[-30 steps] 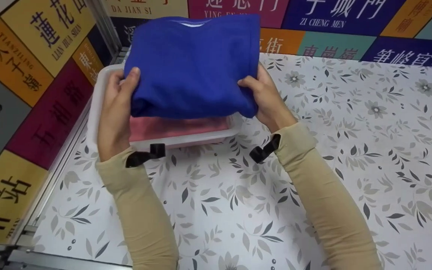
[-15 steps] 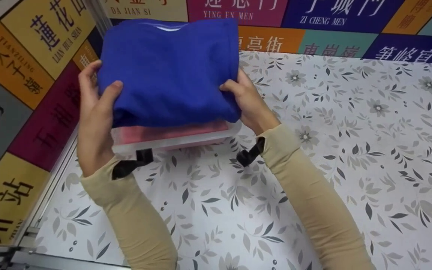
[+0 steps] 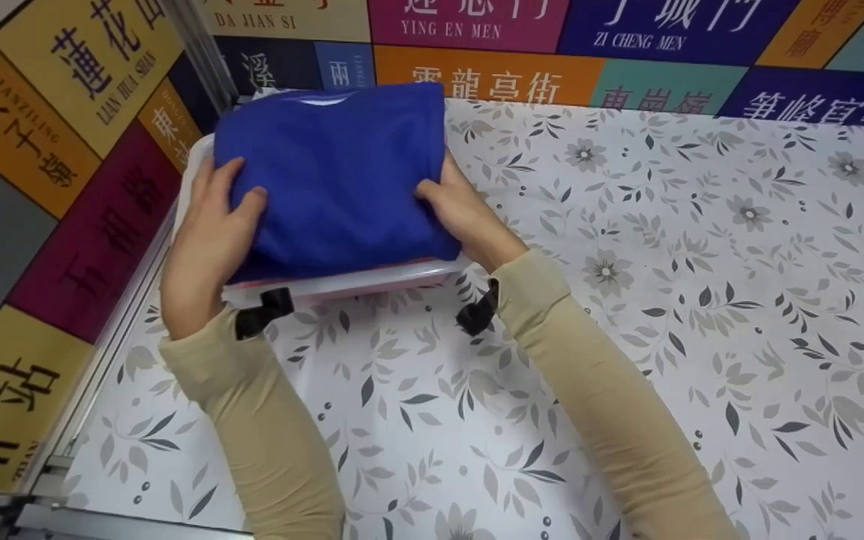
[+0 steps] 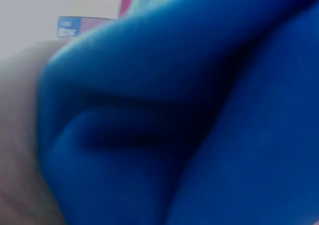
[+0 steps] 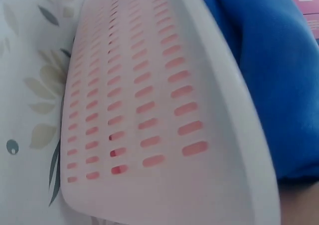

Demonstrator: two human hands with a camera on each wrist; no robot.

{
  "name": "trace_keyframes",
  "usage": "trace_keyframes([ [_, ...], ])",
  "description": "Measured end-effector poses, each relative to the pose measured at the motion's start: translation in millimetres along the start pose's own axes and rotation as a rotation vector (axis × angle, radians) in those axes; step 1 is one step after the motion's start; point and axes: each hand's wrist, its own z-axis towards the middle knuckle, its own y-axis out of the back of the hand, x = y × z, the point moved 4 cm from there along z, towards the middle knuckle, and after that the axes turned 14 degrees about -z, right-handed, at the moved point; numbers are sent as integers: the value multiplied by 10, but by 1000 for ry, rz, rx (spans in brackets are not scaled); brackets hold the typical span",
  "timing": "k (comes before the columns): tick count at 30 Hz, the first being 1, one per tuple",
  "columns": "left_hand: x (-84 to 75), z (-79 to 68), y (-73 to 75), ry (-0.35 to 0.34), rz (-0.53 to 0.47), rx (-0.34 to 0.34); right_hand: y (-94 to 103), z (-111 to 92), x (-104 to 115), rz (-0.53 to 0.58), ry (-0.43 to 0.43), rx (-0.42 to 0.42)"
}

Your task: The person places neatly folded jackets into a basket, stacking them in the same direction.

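A folded blue garment [image 3: 334,176] lies over the white slotted basket [image 3: 357,283], covering most of its opening. My left hand [image 3: 207,240] rests along the garment's left side, thumb and forefinger spread on the fabric. At the right edge, my right hand [image 3: 469,214] holds the garment with the thumb on top; its other fingers are mostly hidden. A thin strip of pink cloth [image 3: 252,283] shows under the garment's near edge. In the left wrist view, blue folds [image 4: 149,75] fill most of the picture. The right wrist view shows the basket's slotted wall [image 5: 124,105] beside the garment.
The basket stands at the back left of a table [image 3: 627,337] covered in a leaf-and-flower print. Colourful panels with Chinese lettering [image 3: 477,71] rise behind it and on the left. A metal frame edge [image 3: 113,330] runs along the table's left side.
Both hands have moved left with the garment and lowered it onto the basket, hiding nearly all the pink cloth. My left hand's forefinger has shifted onto the garment's upper face.
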Motion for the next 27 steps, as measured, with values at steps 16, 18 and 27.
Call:
trace_keyframes([
  [16,156,51,-18,80,66,172,1,187,-211,-715,2,-138],
  [18,163,52,-19,85,62,181,7,194,-220,-732,-37,-121],
  [27,177,29,26,67,47,167,32,221,-216,-729,-140,-78],
])
